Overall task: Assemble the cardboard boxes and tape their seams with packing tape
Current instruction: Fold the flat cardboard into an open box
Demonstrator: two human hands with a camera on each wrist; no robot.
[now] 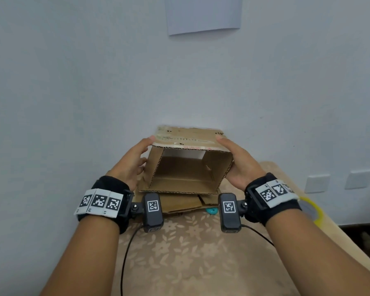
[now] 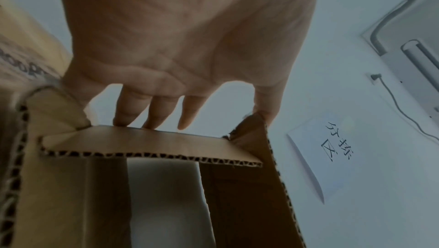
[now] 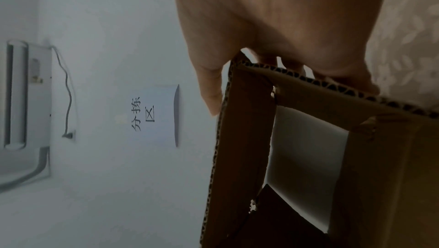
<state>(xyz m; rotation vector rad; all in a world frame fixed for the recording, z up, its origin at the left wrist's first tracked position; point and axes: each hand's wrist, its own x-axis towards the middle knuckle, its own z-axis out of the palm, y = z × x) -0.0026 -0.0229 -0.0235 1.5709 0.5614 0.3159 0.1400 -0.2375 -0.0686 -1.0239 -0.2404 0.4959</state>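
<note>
A brown cardboard box (image 1: 188, 135) lies on its side, its open end facing me and its far end open to the wall. My left hand (image 1: 137, 159) touches its left side with straight, spread fingers, thumb tip at the top left corner. In the left wrist view those fingers (image 2: 154, 113) meet the edge of a side flap (image 2: 152, 145). My right hand (image 1: 237, 161) holds the top right corner, thumb lying on the top panel and fingers hidden behind the right wall. In the right wrist view the right hand (image 3: 285, 17) reaches behind the box's right flap (image 3: 332, 92).
Flattened cardboard (image 1: 179, 202) lies under the box on a floral tablecloth (image 1: 190, 253). A yellow tape roll (image 1: 314, 208) sits at the table's right edge, and a small teal object (image 1: 210, 211) peeks out near the cardboard. The wall stands close behind, with sockets (image 1: 317, 182) at the right.
</note>
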